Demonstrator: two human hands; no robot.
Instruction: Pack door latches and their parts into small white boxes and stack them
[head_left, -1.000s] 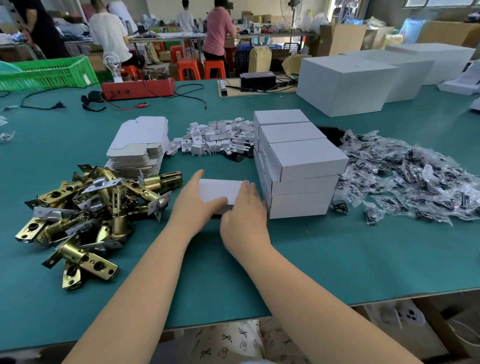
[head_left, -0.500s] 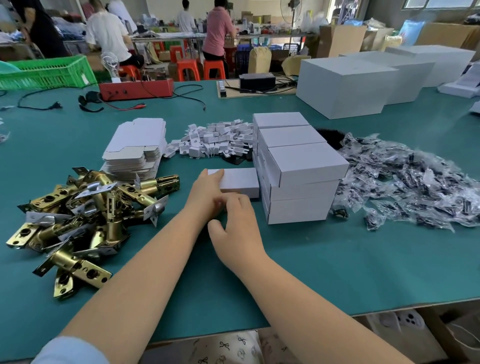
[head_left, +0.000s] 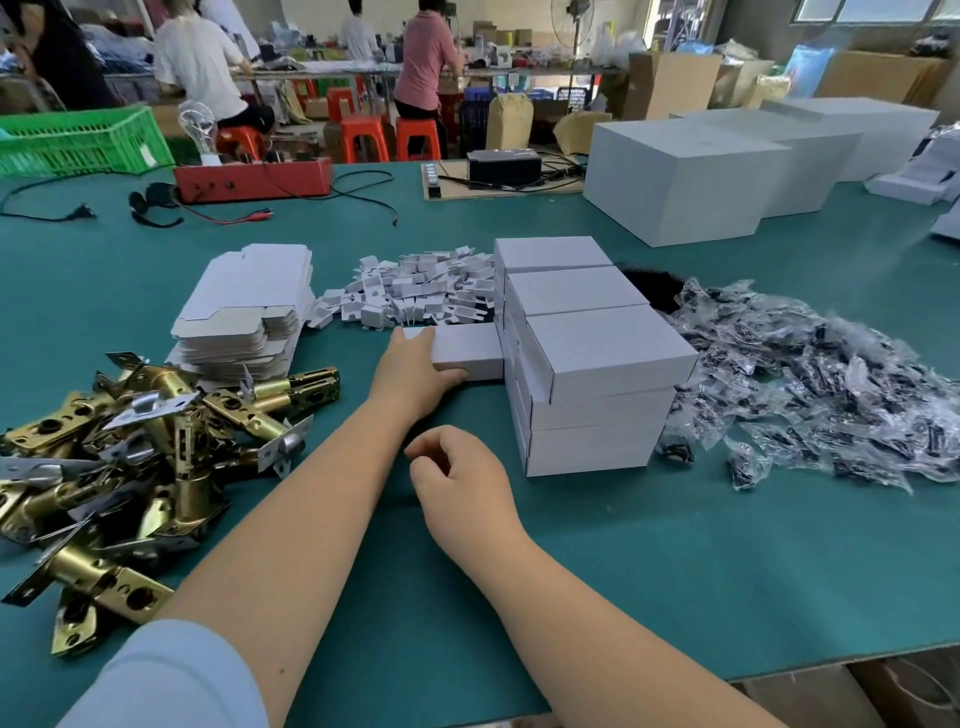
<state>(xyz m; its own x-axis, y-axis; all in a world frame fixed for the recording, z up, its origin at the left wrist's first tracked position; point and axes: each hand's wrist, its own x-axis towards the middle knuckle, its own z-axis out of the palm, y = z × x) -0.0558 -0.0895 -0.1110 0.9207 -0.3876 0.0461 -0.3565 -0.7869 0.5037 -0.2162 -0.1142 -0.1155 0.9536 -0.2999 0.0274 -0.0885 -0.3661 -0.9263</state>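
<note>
A small closed white box lies on the green table, its right end against the stack of packed white boxes. My left hand grips that box at its left end, thumb along the near side. My right hand hovers nearer me, fingers loosely curled, holding nothing. A heap of brass door latches lies to the left. Flat unfolded box blanks are stacked behind the latches. Small white cardboard inserts are piled behind the box. Clear bags of dark parts spread to the right.
Large white cartons stand at the back right. A red device with cables, a black unit and a green crate sit along the far edge. People work at tables beyond. The table's front edge is near me.
My left hand pushed the small box away and rightward until it met the stack. My right hand let go of the box and drew back toward me.
</note>
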